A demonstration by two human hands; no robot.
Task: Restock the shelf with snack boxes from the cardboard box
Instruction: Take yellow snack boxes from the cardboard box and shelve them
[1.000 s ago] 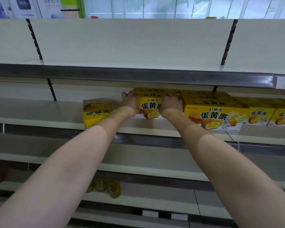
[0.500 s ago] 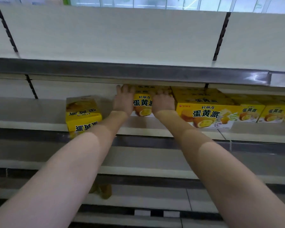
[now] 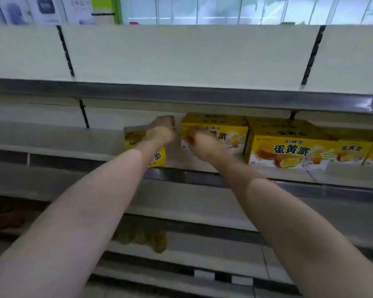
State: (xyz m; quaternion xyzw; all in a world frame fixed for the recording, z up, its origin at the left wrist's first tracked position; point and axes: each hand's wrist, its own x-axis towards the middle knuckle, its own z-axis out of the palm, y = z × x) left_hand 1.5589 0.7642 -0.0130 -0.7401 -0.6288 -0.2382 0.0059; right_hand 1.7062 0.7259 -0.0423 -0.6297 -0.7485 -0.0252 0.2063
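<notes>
Snack box (image 3: 215, 134), yellow, is sitting on the middle shelf (image 3: 52, 145), pushed in under the shelf above, its right side touching the next yellow box (image 3: 289, 147) in the row. More yellow boxes (image 3: 353, 150) are lining up to the right of that one, running to the frame edge.

Right hand (image 3: 202, 140) is hovering in front of the snack box's lower left face, fingers curled; motion blur, so cannot tell whether it is gripping the box or just touching it.

Left hand (image 3: 162, 130) is sitting just left of the snack box, fingers curled into a loose fist, apparently holding nothing. It is overlapping another yellow box (image 3: 136, 136) that is standing apart on the shelf to the left, print upside down, front at the shelf edge; contact with that box is unclear.

Both forearms are reaching up and forward from the bottom of the frame.

Upper shelf (image 3: 181, 95) is showing a grey front rail. Lower shelf (image 3: 202, 244) is carrying some blurred brownish-yellow items (image 3: 144, 239), too blurred to identify.
</notes>
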